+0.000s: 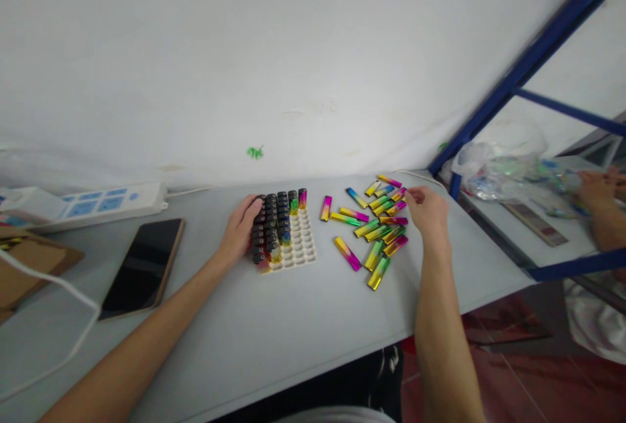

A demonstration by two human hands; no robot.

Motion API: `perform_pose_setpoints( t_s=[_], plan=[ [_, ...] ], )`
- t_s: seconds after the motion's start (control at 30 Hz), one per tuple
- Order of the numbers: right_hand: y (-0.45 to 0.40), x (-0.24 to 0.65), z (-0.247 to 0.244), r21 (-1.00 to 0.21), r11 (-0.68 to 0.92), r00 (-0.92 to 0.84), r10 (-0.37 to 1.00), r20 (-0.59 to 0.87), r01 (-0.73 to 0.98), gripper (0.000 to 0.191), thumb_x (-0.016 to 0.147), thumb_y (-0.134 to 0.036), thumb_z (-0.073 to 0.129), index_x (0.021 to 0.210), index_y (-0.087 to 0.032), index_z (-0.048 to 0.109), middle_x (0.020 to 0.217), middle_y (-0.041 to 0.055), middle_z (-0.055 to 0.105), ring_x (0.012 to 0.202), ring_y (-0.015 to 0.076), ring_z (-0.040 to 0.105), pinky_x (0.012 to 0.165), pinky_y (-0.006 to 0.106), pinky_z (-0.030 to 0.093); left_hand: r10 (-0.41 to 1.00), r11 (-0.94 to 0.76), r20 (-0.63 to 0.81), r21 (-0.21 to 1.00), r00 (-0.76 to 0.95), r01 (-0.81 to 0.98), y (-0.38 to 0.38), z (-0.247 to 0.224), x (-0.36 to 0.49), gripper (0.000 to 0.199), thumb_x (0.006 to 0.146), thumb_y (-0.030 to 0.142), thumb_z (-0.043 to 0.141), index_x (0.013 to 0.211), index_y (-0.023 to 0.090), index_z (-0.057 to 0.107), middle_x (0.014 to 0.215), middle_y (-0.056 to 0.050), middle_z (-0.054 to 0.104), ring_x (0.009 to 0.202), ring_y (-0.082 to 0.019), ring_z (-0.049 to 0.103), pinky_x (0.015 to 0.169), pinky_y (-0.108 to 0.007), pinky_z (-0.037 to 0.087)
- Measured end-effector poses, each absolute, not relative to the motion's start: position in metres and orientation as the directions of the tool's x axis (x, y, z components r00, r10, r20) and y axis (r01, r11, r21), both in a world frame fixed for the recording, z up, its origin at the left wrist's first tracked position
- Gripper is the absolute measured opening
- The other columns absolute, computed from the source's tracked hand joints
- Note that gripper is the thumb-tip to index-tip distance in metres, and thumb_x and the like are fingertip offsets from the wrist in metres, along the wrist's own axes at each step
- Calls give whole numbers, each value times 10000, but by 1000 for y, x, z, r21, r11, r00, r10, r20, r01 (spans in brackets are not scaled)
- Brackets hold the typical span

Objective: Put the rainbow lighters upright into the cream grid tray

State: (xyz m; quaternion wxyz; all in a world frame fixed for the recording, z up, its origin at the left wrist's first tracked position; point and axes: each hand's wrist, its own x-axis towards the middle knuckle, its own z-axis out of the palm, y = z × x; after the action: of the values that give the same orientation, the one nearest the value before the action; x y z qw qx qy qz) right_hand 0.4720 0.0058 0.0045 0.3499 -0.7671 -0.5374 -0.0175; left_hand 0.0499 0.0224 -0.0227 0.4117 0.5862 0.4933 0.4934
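A white tray (304,238) with rows of holes rests on the table. Black-topped lighters (272,222) stand upright in its left part, and several columns of holes on its right show bare. My left hand (240,226) is closed around the tray's left side, thumb on the outermost lighters. To the right, several shiny lighters (375,233) in yellow, green, magenta and blue lie loosely heaped. At the upper right of this heap, my right hand (426,209) has its fingertips pinched at the end of a yellow-magenta lighter (399,194); the fingers partly hide the contact.
A phone (143,268) lies left of the tray, with a power strip (110,204), a white cable (59,283) and a cardboard box (36,260) nearby. A blue metal frame (489,116) rises at right. Beyond it are plastic bags (503,169) and another person's hands (599,188).
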Motion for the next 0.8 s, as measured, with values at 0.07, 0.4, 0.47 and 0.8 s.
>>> perform_pose_setpoints(
  t_s=[0.07,0.4,0.47,0.8],
  plan=[
    [4,476,5,-528,-232,451,827,335,817,194,873,-270,663,940,-123,770,841,137,772,739,253,671,787,404,496,985,-174,172,971,25,162,23,-23,50,396,957,552,558,1085,202,693,1001,-30,706,921,-220,609,791,-302,473],
    [40,380,-3,-218,35,10,980,200,975,330,1035,-340,564,1249,-155,733,1235,166,724,1177,295,645,1023,396,456,987,-158,156,971,24,179,23,-22,51,417,948,571,552,1085,199,681,1005,-26,702,919,-219,602,801,-306,472],
    [43,366,-4,-162,-48,69,989,131,986,353,1039,-341,555,1310,-168,700,1288,181,685,1214,316,626,1019,413,455,986,-167,165,969,30,184,23,-23,50,412,956,569,545,1086,204,685,1006,-25,703,918,-220,602,805,-309,469],
    [31,355,-11,-596,252,-74,949,306,762,221,1048,-259,489,1215,-151,585,1093,136,729,957,232,700,906,360,524,983,-184,178,965,46,185,24,-23,48,409,970,561,544,1106,203,687,1047,-25,708,956,-224,601,858,-314,452]
  ],
)
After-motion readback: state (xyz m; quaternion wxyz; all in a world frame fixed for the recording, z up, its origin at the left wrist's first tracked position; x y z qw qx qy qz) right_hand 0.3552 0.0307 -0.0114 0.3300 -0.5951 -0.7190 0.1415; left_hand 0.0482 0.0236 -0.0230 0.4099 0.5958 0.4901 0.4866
